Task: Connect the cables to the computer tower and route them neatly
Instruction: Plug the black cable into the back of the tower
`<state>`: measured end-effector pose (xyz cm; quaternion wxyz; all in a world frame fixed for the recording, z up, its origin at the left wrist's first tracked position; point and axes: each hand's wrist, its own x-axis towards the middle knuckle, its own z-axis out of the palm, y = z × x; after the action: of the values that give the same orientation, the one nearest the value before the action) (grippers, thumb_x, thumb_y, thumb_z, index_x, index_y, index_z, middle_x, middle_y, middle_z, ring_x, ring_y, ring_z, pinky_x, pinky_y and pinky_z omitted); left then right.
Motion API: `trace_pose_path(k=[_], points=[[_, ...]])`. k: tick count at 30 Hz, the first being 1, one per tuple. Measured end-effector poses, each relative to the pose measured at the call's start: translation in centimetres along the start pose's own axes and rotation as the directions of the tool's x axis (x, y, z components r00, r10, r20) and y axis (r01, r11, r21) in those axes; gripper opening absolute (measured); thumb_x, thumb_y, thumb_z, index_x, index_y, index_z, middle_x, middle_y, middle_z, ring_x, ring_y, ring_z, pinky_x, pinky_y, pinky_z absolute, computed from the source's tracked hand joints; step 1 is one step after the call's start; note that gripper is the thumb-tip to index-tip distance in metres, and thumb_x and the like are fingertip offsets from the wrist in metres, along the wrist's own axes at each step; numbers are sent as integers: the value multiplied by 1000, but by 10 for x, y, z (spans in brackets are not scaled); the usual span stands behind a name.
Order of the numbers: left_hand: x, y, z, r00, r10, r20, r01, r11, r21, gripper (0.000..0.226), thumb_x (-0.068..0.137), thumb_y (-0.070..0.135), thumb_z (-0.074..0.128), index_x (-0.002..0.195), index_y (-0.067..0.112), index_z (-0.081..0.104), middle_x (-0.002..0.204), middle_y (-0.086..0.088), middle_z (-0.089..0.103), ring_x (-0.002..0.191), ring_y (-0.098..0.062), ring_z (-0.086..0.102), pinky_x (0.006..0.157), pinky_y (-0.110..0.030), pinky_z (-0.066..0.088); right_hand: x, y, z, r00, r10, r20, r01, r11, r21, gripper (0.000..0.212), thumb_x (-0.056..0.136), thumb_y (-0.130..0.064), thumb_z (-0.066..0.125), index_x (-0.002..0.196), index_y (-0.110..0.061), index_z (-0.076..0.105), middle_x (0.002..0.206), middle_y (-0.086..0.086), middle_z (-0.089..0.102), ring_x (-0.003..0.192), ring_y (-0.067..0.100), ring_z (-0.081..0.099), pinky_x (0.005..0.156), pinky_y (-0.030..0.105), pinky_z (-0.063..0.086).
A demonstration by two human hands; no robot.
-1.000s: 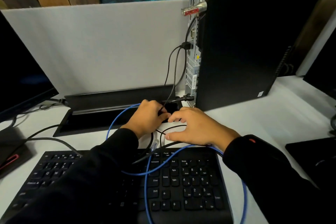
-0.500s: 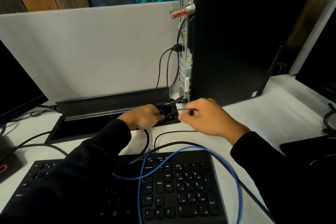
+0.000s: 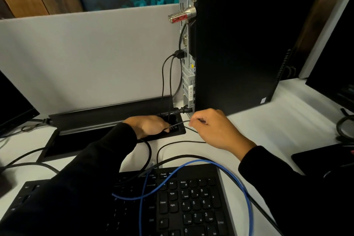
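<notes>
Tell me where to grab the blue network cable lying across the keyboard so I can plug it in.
Grip the blue network cable just behind its clear plug, which lies on the white desk beyond the black keyboard. Come from above with a pinch: there the end is free, whereas the loops would only drag.

One computer tower (image 3: 239, 44), one keyboard (image 3: 182, 203) before it, one blue cable (image 3: 245, 188), two hands, several black cables.

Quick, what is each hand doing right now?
Left hand: reaching into the black desk cable tray, fingers curled on a thin black cable.
Right hand: pinching the same thin black cable beside the black computer tower.
</notes>
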<state>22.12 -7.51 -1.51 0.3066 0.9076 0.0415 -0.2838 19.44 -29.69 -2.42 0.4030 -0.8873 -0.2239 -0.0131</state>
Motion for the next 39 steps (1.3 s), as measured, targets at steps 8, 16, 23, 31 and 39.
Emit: trace_pose_path(k=[8, 16, 23, 31, 39], points=[[-21, -14, -9, 992, 50, -116, -21, 971, 237, 28, 105, 26, 45, 112, 23, 72, 124, -3, 68, 112, -21, 61, 106, -37, 44, -4, -9, -7, 963, -1, -269, 2, 1000, 5, 12, 96, -19, 67, 90, -20, 77, 76, -8, 72, 74, 10, 68, 76, 33, 59], [-35, -24, -1, 982, 137, -127, -77, 918, 390, 31, 104, 23, 40, 102, 9, 67, 96, -4, 64, 87, -16, 54, 74, -23, 42, -7, -24, -19, 933, 128, -336, -77, 984, 162, 21, 97, -27, 70, 81, -16, 65, 53, -8, 51, 48, 7, 46, 48, 15, 38], [-24, -3, 6, 986, 144, -87, -112, 946, 304, 29, 105, 24, 43, 115, 16, 68, 117, -5, 67, 105, -22, 59, 79, -21, 42, -1, -45, -35, 931, 362, -47, -304, 840, 450, 16, 101, -17, 60, 91, -6, 69, 55, -5, 36, 46, 11, 27, 41, 24, 23], [-17, -8, 5, 987, 93, -132, -40, 934, 355, 31, 105, 46, 47, 88, 27, 66, 89, 2, 63, 82, -13, 57, 70, -25, 39, -3, -34, -32, 914, 361, -187, -297, 907, 299, 19, 100, -17, 59, 87, -13, 72, 39, -16, 44, 40, 3, 40, 45, 18, 30], [-3, 3, 6, 996, 62, -70, -50, 986, 157, 16, 105, 34, 49, 100, 27, 64, 116, -2, 62, 106, -18, 55, 93, -32, 41, -3, -30, -15, 944, 301, -135, -259, 929, 263, 20, 102, -18, 56, 90, -14, 71, 42, -18, 47, 38, -2, 45, 39, 13, 31]])
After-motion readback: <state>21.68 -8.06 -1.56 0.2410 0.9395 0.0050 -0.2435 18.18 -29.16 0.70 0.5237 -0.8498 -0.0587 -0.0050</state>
